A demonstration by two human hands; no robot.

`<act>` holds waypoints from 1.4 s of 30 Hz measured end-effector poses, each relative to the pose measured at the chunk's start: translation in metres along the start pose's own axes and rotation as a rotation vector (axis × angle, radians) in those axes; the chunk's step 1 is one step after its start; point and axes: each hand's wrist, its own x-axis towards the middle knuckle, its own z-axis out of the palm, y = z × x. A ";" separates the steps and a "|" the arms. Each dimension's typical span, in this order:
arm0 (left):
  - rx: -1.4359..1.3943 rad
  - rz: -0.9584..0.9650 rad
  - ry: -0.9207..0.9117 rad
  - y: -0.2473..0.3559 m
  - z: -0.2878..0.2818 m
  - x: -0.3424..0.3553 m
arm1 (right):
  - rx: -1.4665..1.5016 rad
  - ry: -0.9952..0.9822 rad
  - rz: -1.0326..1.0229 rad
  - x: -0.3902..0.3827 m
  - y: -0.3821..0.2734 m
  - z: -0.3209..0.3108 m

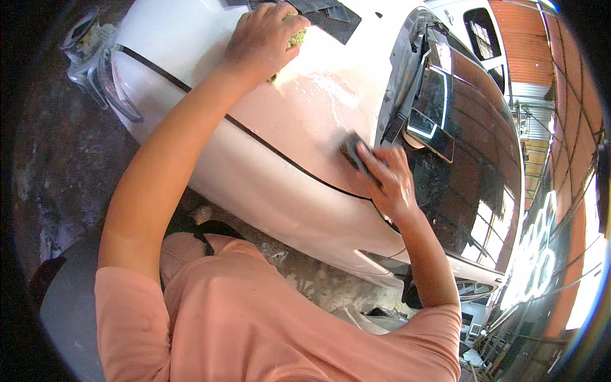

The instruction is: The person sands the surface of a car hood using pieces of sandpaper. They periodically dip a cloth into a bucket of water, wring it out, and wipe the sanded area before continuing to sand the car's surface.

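At the upper middle of the head view, my left hand (259, 44) grips a yellow-green textured pad (294, 39), possibly a sponge or cloth, against the white car hood (299, 140). Down and to the right of it, my right hand (389, 178) holds a dark block (353, 148) on the hood near its dark seam, slightly motion-blurred. Wet whitish streaks (331, 89) lie on the paint between my hands. A dark phone-like object (433, 137) rests by the windshield's lower edge, right of my right hand.
The dark windshield (477, 178) fills the right of the car. Black sheets (337, 22) lie on the hood at the top. A headlight housing (118, 102) is at the front left, above a stained floor (51, 159). Orange walls and bright windows stand beyond.
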 end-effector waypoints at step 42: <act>-0.029 0.000 0.024 0.008 0.003 -0.003 | -0.074 0.179 0.102 0.086 0.006 0.025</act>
